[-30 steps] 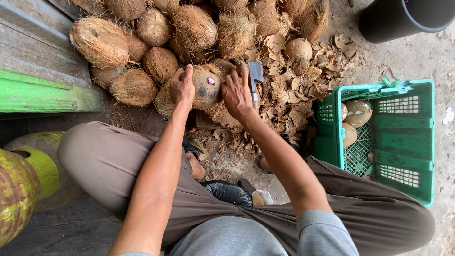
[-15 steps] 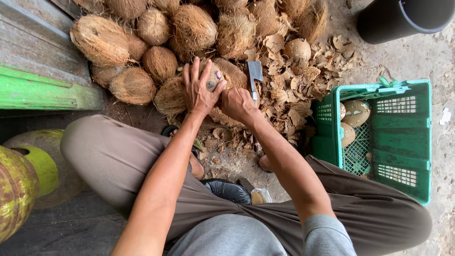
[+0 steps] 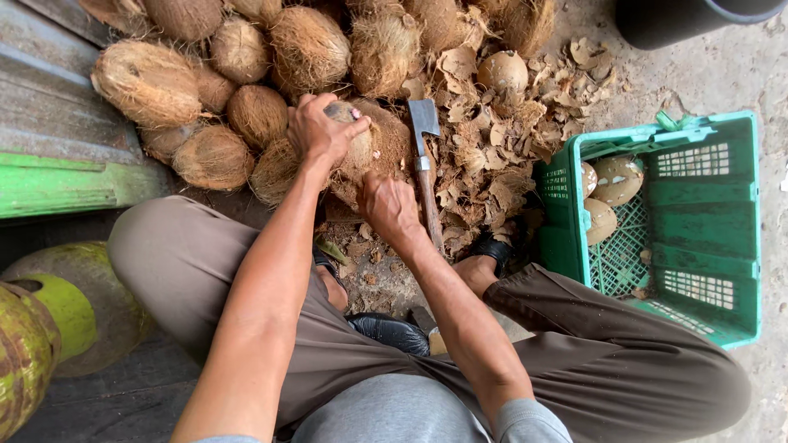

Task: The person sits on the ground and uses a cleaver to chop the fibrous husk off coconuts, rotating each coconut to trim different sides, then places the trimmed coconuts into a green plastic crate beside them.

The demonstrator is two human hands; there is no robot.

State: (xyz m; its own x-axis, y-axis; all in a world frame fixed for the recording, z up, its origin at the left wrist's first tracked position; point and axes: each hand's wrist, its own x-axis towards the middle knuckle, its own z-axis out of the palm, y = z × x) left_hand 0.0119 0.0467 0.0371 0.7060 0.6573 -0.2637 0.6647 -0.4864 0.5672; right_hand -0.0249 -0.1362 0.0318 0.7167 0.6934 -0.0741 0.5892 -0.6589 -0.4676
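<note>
The left hand (image 3: 322, 131) lies spread over a husked coconut (image 3: 373, 148), its fingers (image 3: 349, 127) curled across the top so that most of the nut's upper face is covered. This coconut sits on the ground between the person's knees, at the near edge of the pile of husked coconuts (image 3: 246, 74). The right hand (image 3: 390, 205) is just below the coconut, touching its lower side; its fingers are tucked under and out of sight, so whether they grip the nut or the tool beside it cannot be told. A cleaver (image 3: 425, 160) lies just right of the coconut, blade away from the person, its wooden handle running down past the right hand's wrist. Right of the cleaver spreads a heap of shell and husk scraps (image 3: 501, 148), with one peeled nut (image 3: 502, 72) at its far edge.

Further right of the coconut stands a green plastic crate (image 3: 706, 238); three peeled pale coconuts (image 3: 611, 180) rest in its left corner. A dark bucket (image 3: 698, 20) is cut off at the top edge, far right of the pile. Left of the person's knee, a green gas cylinder (image 3: 33, 336) is cropped by the frame.
</note>
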